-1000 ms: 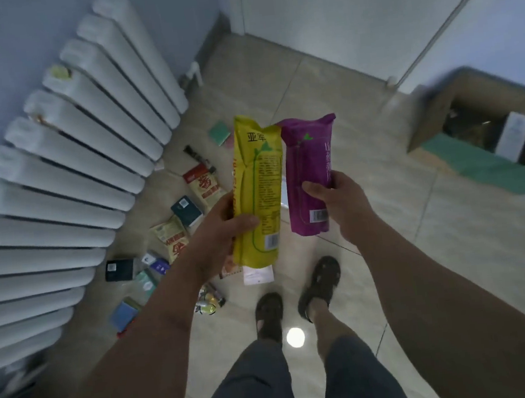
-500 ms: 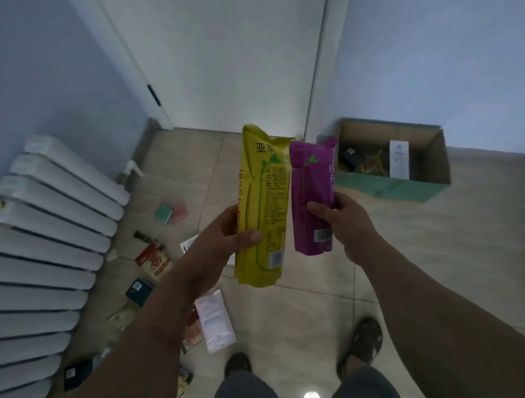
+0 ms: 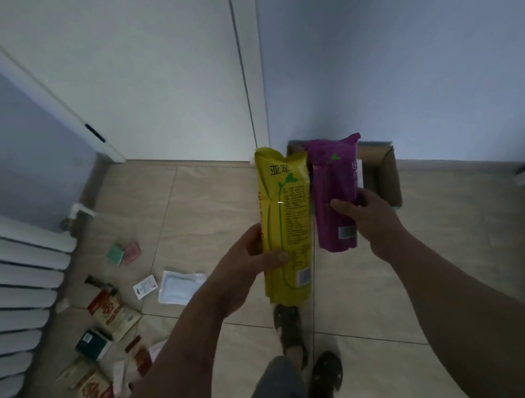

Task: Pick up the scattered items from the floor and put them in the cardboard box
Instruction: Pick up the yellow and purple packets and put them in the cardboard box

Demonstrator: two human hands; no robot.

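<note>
A white door (image 3: pixel 145 65) and pale blue walls close off the far side of the room, and a beige tiled floor (image 3: pixel 210 204) runs toward the camera. A white radiator (image 3: pixel 13 287) lines the left edge.

The cardboard box (image 3: pixel 387 177) sits on the floor against the far wall, right of the door frame, mostly hidden behind the two packets held in front of it; only its brown right wall and a strip of its rim show.

The yellow packet (image 3: pixel 284 225) stands upright in the left hand (image 3: pixel 248 264), whose thumb is curled across the packet's front and fingers wrap behind. Near its top the Chinese characters "亚军" are printed in green above a green sprout drawing; a block of small print below is too fine to read, and a barcode sits near the bottom.

The purple packet (image 3: pixel 334 192), just beside the yellow one and nearly touching it, is gripped by the right hand (image 3: pixel 372 217), thumb on the front. It carries a small green mark near the top and a barcode low down; its pale lettering is unreadable.

Scattered items remain on the floor at the left: a white tray-like pouch (image 3: pixel 179 285), a small white card (image 3: pixel 145 286), a green square (image 3: pixel 115 254) touching a pink square (image 3: pixel 131 251), red-and-tan sachets (image 3: pixel 110 313) with blurred red writing, and a dark teal carton (image 3: pixel 92 343).

Two feet in dark sandals (image 3: pixel 325 379) stand below.
</note>
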